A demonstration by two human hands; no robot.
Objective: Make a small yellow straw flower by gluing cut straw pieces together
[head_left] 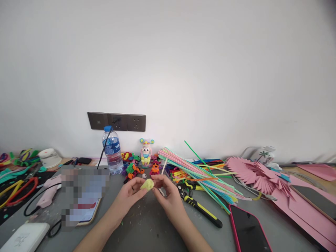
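Between my two hands is a small pale yellow pipe-cleaner piece, fuzzy and bunched together. My left hand pinches it from the left with thumb and fingertips. From the right, the bent thumb and fingers of my right hand close on its other side. A thin white stick shows just behind my right fingers; I cannot tell whether they touch it. To the right lie black-and-yellow pliers. Behind my hands stands a small colourful figure with big eyes, beside several bright pipe-cleaner pieces.
A pile of long pipe cleaners lies at the back right, near a folded pink paper fan. A pink-cased phone is front right. On the left are a water bottle, a lit phone, a pink glue gun and cables.
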